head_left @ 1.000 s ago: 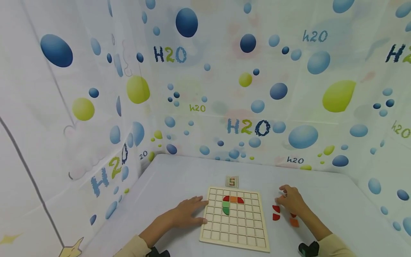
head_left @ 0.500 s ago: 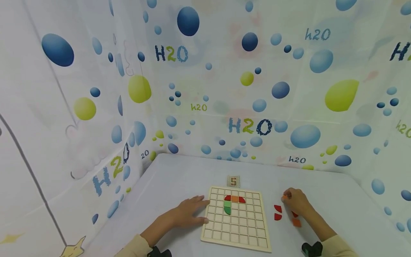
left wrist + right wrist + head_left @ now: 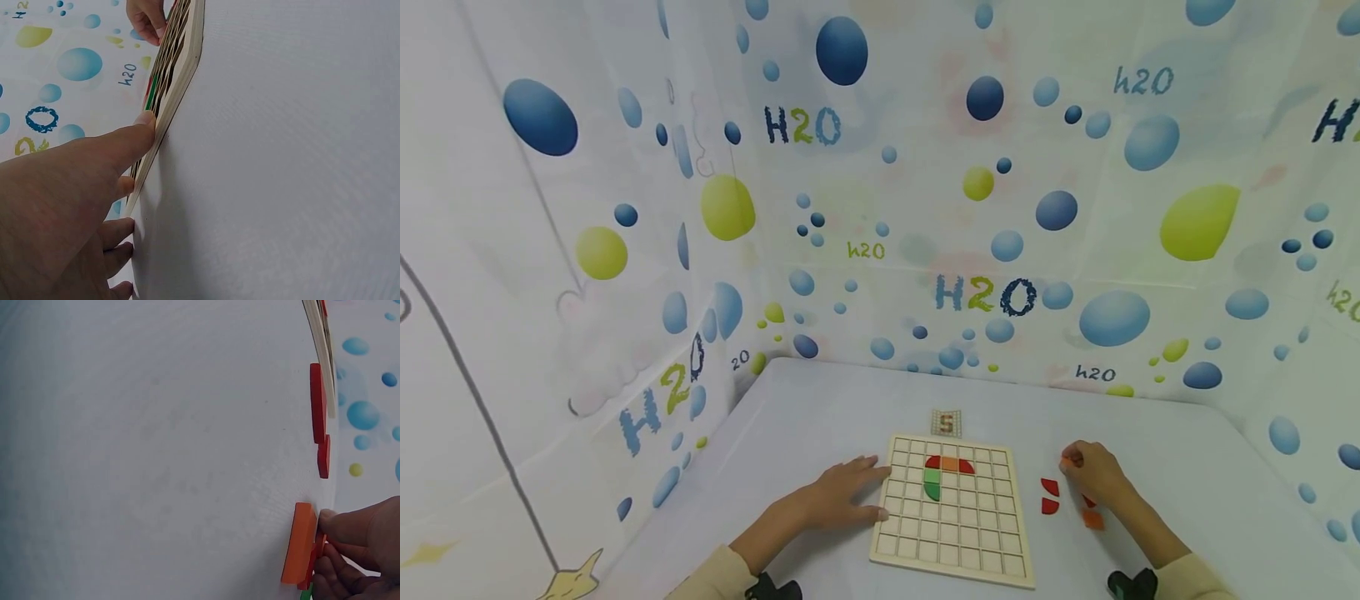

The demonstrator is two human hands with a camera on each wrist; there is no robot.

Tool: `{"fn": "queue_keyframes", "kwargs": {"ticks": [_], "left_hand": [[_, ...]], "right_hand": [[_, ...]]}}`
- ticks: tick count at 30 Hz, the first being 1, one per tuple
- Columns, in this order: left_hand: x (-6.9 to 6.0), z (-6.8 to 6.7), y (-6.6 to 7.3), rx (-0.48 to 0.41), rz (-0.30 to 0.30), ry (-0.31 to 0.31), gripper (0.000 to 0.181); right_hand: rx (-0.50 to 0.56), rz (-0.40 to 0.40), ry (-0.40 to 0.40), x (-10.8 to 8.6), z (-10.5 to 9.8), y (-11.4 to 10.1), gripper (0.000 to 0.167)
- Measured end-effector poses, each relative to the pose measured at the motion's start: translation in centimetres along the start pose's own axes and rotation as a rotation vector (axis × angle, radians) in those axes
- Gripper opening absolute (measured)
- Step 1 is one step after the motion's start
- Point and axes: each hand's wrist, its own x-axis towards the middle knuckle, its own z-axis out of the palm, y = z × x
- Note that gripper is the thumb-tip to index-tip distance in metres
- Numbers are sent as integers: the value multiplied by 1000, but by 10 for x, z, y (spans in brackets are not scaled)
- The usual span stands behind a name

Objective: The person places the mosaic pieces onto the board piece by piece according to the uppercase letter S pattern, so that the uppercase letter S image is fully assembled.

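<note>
A wooden grid board (image 3: 951, 546) lies on the table, with red, orange and green pieces (image 3: 932, 490) set in its upper cells. My left hand (image 3: 838, 498) rests at the board's left edge, fingers spread; in the left wrist view its thumb (image 3: 134, 144) touches the rim. To the right of the board, my right hand (image 3: 1093, 468) pinches a small orange tile (image 3: 1064, 463) between thumb and fingers. Two red quarter-round pieces (image 3: 1049, 506) lie between that hand and the board. Another orange tile (image 3: 1093, 520) lies below the hand, beside a partly hidden red piece (image 3: 1088, 501).
A small pattern card (image 3: 946, 423) with an S-shaped figure lies just beyond the board's far edge. A green piece (image 3: 306, 592) shows partly under the right hand in the right wrist view. A printed curtain (image 3: 910, 208) hangs behind the white table (image 3: 820, 400).
My right hand has drawn back slightly to the right, and its loosely spread fingers have closed together on the orange tile. The left hand stays on the board's edge.
</note>
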Motion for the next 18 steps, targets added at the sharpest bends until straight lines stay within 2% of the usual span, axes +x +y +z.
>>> {"fn": "queue_keyframes", "kwargs": {"ticks": [8, 14, 18], "left_hand": [[2, 1, -1, 12, -5, 0, 78], [3, 0, -1, 15, -8, -5, 78], [3, 0, 0, 9, -14, -13, 78]], "right_hand": [[35, -39, 14, -1, 7, -11, 23], [70, -75, -37, -8, 15, -44, 21], [82, -136, -72, -14, 23, -68, 18]]}}
